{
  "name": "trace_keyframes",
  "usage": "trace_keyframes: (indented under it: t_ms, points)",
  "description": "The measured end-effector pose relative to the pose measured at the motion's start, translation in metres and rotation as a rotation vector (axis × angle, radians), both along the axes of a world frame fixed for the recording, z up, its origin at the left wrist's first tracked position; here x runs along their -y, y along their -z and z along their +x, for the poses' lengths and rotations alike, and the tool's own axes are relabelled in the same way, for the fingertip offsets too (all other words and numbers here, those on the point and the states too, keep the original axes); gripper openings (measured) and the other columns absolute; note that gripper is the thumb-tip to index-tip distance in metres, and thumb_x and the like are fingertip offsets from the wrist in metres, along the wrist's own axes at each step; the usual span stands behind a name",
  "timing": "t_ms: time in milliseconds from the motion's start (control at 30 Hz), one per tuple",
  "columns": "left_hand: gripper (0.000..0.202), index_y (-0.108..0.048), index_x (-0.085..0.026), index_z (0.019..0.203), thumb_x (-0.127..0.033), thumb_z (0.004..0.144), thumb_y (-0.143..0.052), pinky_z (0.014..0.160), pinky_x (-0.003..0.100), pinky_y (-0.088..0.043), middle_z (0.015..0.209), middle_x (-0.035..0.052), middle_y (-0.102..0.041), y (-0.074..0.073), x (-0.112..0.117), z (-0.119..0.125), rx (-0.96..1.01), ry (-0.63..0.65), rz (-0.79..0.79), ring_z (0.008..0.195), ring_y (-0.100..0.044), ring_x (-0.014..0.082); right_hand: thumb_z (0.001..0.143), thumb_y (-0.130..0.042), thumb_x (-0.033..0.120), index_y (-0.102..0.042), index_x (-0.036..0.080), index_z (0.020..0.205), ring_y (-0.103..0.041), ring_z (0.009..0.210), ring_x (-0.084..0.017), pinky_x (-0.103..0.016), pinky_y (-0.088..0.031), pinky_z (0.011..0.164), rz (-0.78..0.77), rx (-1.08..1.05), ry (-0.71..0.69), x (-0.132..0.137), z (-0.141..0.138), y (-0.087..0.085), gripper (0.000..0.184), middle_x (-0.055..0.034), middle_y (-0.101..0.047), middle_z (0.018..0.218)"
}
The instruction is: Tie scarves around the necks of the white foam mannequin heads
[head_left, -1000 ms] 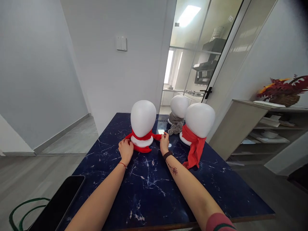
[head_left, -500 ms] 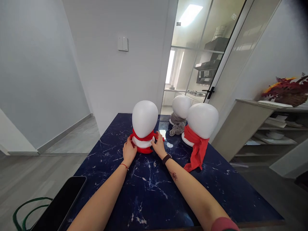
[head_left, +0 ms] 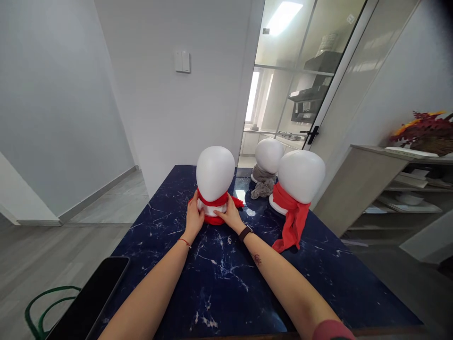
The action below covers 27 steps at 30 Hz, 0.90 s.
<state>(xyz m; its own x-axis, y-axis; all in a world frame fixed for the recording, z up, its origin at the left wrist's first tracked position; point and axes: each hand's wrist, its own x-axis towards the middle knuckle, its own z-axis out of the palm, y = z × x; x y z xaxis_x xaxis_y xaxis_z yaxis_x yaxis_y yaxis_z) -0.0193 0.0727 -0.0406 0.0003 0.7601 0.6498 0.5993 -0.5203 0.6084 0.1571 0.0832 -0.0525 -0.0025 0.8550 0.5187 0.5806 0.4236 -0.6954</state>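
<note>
A white faceless mannequin head (head_left: pixel 215 173) stands on the dark blue marble table (head_left: pixel 219 278), with a red scarf (head_left: pixel 216 201) around its neck. My left hand (head_left: pixel 194 218) wraps the left side of its base and scarf. My right hand (head_left: pixel 230 218) lies on the right side, its fingers reaching across the front of the neck over the scarf. Both hands press against the head's base. A scarf end sticks out to the right behind my right hand.
A second white head with a hanging red scarf (head_left: pixel 294 218) stands to the right, and a third with a grey scarf (head_left: pixel 262 185) behind it. A black phone (head_left: pixel 89 302) lies at the table's near left corner. A shelf unit (head_left: pixel 389 189) stands right, a glass door (head_left: pixel 304 94) behind.
Both hands have moved inward from the spread scarf ends to the neck and base of the head. My right hand came left across the front.
</note>
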Motion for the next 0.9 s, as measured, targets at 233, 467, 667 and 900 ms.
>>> trace_keyframes:
  t_ms: [233, 467, 667, 900]
  points:
    - [0.031, -0.060, -0.016, 0.105, -0.011, 0.078, -0.045, 0.094, 0.044, -0.043, 0.108, 0.0105, -0.061, 0.002, -0.005, -0.006, -0.055, -0.102, -0.021, 0.102, -0.051, 0.0254, 0.069, -0.070, 0.040, -0.019, 0.013, 0.143, -0.034, 0.133, -0.029, -0.045, -0.031, 0.108, -0.006, 0.068, 0.019, 0.002, -0.003, 0.001, 0.095, -0.0190, -0.033, 0.144]
    - [0.026, -0.060, -0.016, 0.098, -0.009, 0.080, -0.042, 0.101, 0.043, -0.039, 0.127, 0.0117, -0.051, -0.005, 0.000, -0.004, -0.041, -0.129, 0.028, 0.118, -0.044, 0.0247, 0.070, -0.068, 0.040, -0.018, 0.010, 0.143, -0.035, 0.132, -0.029, -0.045, -0.031, 0.107, -0.005, 0.086, 0.030, 0.001, -0.002, 0.000, 0.094, -0.0206, -0.033, 0.143]
    - [0.051, -0.050, -0.015, 0.122, -0.003, 0.073, -0.042, 0.096, 0.039, -0.042, 0.116, 0.0094, -0.059, -0.008, 0.003, -0.003, -0.155, -0.114, -0.087, 0.107, -0.050, 0.0234, 0.070, -0.068, 0.040, -0.019, 0.013, 0.143, -0.037, 0.131, -0.028, -0.045, -0.033, 0.107, 0.004, 0.063, 0.031, 0.002, -0.002, 0.000, 0.092, -0.0190, -0.034, 0.143]
    - [0.018, -0.067, -0.016, 0.085, -0.019, 0.074, -0.053, 0.084, 0.042, -0.045, 0.105, 0.0125, -0.059, -0.020, 0.019, 0.000, -0.436, -0.312, -0.164, 0.102, -0.049, 0.0299, 0.069, -0.069, 0.039, -0.019, 0.011, 0.143, -0.038, 0.130, -0.029, -0.046, -0.034, 0.106, -0.003, 0.067, 0.027, 0.002, -0.003, -0.001, 0.093, -0.0207, -0.036, 0.142]
